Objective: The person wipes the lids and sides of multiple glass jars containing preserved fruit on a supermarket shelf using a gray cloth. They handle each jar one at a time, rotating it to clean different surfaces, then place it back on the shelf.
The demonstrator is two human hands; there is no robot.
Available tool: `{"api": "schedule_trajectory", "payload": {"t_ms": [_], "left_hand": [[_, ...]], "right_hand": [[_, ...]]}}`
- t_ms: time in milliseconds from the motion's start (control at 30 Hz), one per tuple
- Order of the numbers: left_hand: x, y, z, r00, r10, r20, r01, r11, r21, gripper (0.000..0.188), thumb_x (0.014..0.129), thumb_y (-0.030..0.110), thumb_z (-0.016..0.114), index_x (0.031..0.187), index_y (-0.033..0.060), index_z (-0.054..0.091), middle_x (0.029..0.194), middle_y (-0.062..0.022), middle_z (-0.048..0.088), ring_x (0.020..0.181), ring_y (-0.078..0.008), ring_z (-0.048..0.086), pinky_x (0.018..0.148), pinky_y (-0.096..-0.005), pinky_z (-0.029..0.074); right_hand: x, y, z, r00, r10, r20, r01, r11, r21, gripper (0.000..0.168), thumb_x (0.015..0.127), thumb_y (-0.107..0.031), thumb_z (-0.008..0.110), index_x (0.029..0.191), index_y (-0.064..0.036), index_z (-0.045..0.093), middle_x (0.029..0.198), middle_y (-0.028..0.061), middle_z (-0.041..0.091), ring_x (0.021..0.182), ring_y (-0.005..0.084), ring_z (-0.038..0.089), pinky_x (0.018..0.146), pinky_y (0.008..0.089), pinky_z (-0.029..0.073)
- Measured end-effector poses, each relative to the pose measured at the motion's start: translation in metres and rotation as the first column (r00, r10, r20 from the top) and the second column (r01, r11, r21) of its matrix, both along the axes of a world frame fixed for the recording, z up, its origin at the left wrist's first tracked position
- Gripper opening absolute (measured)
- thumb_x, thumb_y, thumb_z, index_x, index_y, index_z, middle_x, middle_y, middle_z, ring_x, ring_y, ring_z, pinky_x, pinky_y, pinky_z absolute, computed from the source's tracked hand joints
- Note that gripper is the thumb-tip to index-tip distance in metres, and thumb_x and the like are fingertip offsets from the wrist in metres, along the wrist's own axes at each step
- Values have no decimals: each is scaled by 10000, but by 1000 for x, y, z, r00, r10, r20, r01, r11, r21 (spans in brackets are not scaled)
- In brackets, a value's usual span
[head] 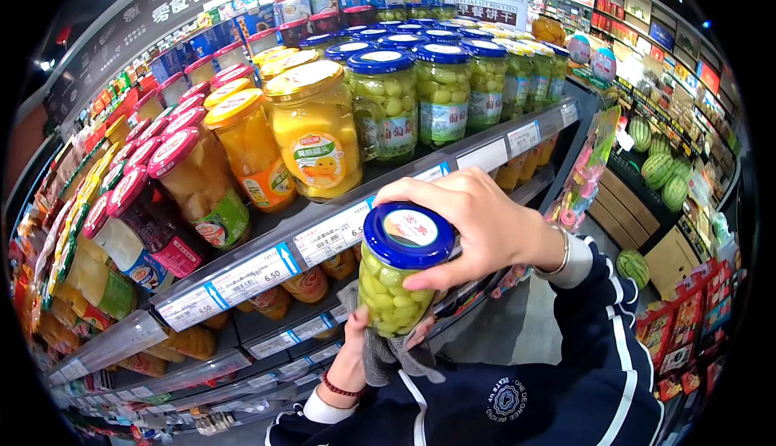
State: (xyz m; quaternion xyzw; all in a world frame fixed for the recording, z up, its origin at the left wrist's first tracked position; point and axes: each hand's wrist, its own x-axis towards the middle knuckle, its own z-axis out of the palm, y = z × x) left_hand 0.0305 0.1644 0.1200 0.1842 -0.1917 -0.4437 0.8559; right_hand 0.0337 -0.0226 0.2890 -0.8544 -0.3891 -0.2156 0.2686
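A glass jar of green grapes (388, 300) is held up in front of the shelf, its blue lid (407, 235) tilted towards me. My right hand (467, 228) grips it from above, with thumb and fingers around the lid and upper side. Below, my left hand (356, 346) holds a grey knitted cloth (388, 358) against the lower part of the jar. The cloth and jar hide part of the left palm and fingers. Just behind, a large jar of yellow peaches (315, 137) and similar blue-lidded grape jars (445, 97) stand on the shelf.
A clear price-tag rail (267, 276) runs along the shelf's front edge. Red-lidded fruit jars (203, 185) stand at the left, and lower shelves carry more jars. Colourful hanging packets (582, 185) mark the shelf's right end. Watermelons (658, 164) lie on a stand across the aisle floor (521, 325).
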Motion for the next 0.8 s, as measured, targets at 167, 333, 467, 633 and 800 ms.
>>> {"api": "schedule_trajectory", "payload": {"t_ms": [167,333,467,633,800], "left_hand": [[0,-23,0,812,-491,-316,340,837,-428,955,646,719,561,1283,42,344,897,-252,482,476,-237,465,336,-266,377],[3,-27,-5,467,-877,-116,624,420,-659,554,868,445,462,1174,-1,344,811,-288,475,419,-295,492,282,-315,408],[0,-32,-1,438,-899,9,670,319,-670,580,898,461,422,1105,-78,362,704,-278,478,405,-311,496,270,-314,404],[13,-5,-9,796,-590,-133,501,766,-403,738,826,597,438,1075,-97,415,813,-281,528,493,-311,539,350,-329,448],[-8,-3,22,820,569,-64,-529,796,295,842,790,696,363,1255,-6,341,1034,-240,519,628,-296,560,431,-311,460]], "right_hand": [[8,-2,4,988,140,-63,-145,986,-83,684,637,-422,740,1140,-19,511,940,139,633,818,295,634,697,330,501],[19,14,8,925,371,-74,-375,926,-42,600,653,-444,719,1066,-45,548,910,125,631,794,302,628,671,343,495],[24,26,3,921,386,-56,-387,922,-3,538,685,-511,665,931,-38,588,747,119,631,702,314,623,610,366,480],[14,36,6,1000,-4,-2,4,984,-179,455,660,-436,700,825,-25,594,640,128,613,577,311,608,506,341,470],[19,41,3,963,-268,38,266,912,-311,595,725,-567,588,733,28,609,553,186,582,536,345,600,512,380,475]]}}
